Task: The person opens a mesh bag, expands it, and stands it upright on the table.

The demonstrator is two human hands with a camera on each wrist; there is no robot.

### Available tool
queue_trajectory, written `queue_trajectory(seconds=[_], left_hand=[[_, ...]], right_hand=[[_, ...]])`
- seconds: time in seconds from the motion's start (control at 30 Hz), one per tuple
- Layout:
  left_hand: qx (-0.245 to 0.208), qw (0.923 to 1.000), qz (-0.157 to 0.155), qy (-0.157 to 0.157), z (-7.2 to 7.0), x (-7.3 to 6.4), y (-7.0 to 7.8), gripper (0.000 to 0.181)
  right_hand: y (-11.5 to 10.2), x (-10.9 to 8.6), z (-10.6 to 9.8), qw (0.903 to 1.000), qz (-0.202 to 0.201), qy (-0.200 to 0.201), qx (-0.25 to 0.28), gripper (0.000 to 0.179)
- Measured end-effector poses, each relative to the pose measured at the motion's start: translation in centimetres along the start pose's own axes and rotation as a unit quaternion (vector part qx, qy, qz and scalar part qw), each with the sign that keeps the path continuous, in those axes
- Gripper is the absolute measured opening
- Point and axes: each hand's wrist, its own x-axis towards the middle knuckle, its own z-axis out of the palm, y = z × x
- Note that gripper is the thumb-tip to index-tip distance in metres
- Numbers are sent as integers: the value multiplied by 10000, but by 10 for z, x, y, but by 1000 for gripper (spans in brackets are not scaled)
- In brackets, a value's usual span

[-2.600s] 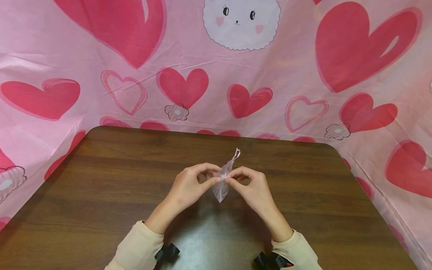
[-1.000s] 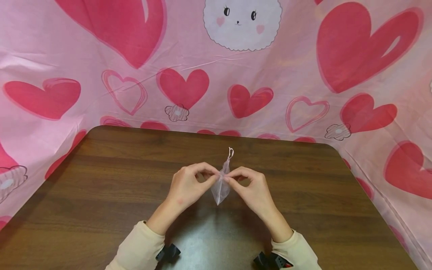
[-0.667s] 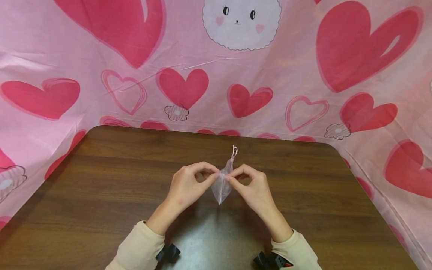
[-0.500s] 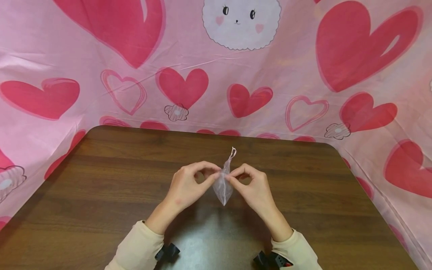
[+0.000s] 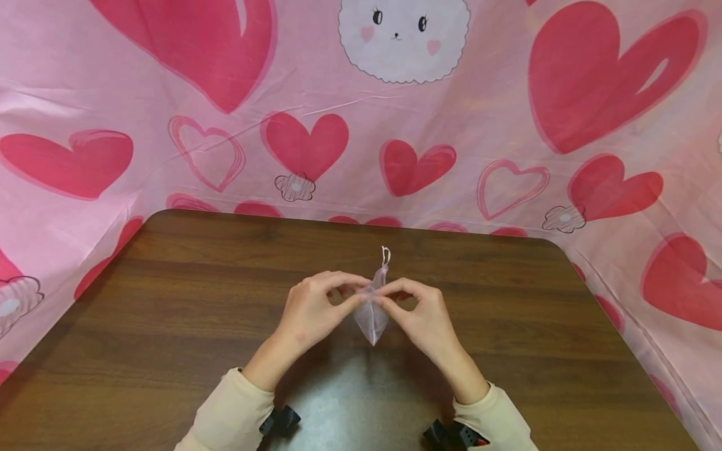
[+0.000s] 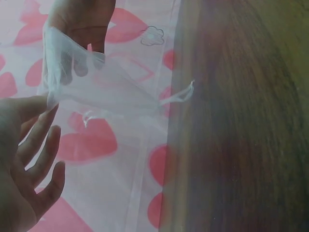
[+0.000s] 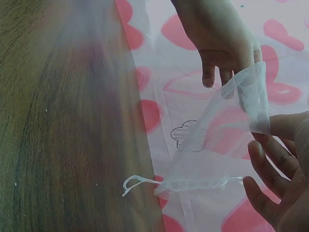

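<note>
A small sheer white drawstring pouch [image 5: 371, 322] is held up above the table between both hands. My left hand [image 5: 313, 310] pinches it from the left with thumb and forefinger. From the right, my right hand [image 5: 424, 313] pinches it the same way, and the fingertips nearly meet. The pouch's far end narrows to a white cord loop [image 5: 386, 255]. In the left wrist view, the thin fabric [image 6: 106, 87] stretches away from the fingers, its other fingers loosely spread. The right wrist view shows the see-through pouch [image 7: 193, 150] with no contents visible.
A dark brown wooden table [image 5: 197, 300] with rounded far corners lies under the hands. Behind it hangs a pink cloth [image 5: 361, 125] printed with hearts. Black wrist devices [image 5: 280, 422] sit by the cream sleeves [image 5: 231, 407].
The pouch sways slightly between the fingers. Its cord loop has shifted a little left since half a second ago. Both hands keep their pinch and stay nearly in place.
</note>
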Motion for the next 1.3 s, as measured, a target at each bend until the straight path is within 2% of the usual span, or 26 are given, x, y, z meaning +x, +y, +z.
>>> queue_trajectory(seconds=[0.2,0.5,0.77,1.0,1.3], left_hand=[[469,9984,114,288,0,-1,-1,12],[377,9976,-212,536,0,-1,1,9],[257,9970,-385,615,0,-1,2,11],[333,9967,-417,618,1,0,1,13],[460,9963,-453,571,2,0,1,10]], right_hand=[[1,0,0,10000,-44,-7,53,10],[2,-1,0,9999,102,-130,35,16],[0,-2,1,9989,295,-305,-190,13],[2,-1,0,9995,113,-137,-254,7],[0,0,0,9990,307,133,-310,6]])
